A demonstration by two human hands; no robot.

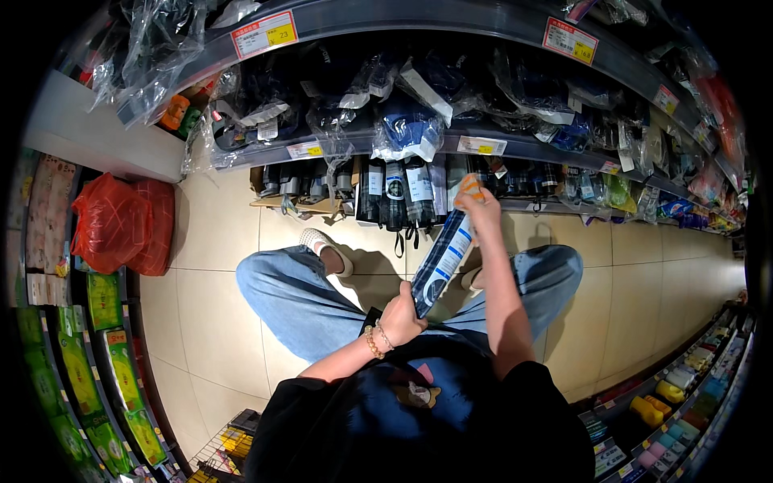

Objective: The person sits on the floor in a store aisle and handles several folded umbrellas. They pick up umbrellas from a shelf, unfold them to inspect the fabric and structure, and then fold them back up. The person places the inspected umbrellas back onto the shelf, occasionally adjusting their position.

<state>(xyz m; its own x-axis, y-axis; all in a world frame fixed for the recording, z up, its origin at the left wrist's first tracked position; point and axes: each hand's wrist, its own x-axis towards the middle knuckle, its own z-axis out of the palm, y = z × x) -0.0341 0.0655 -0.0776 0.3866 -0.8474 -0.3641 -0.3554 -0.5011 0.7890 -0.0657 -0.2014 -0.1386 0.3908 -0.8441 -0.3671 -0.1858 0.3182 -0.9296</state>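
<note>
My left hand [398, 317] grips the near end of a folded plaid umbrella [444, 261], dark blue with a white and blue paper label. The umbrella slants up and to the right, above the floor between my knees. At its far end my right hand [484, 211] clutches an orange and white cloth [471, 188] against the umbrella. My fingers and the cloth hide that end. Beyond it, several similar folded umbrellas [394, 190] stand side by side on the bottom shelf, their wrist straps hanging over the front.
Bagged dark caps [410, 127] overhang the middle shelf edge [356, 145]. A red plastic bag [112, 223] sits on the left, near green packs [78, 374] on shelves. Behind me on the right is another stocked shelf [670, 410]. A wire basket [220, 450] stands at lower left.
</note>
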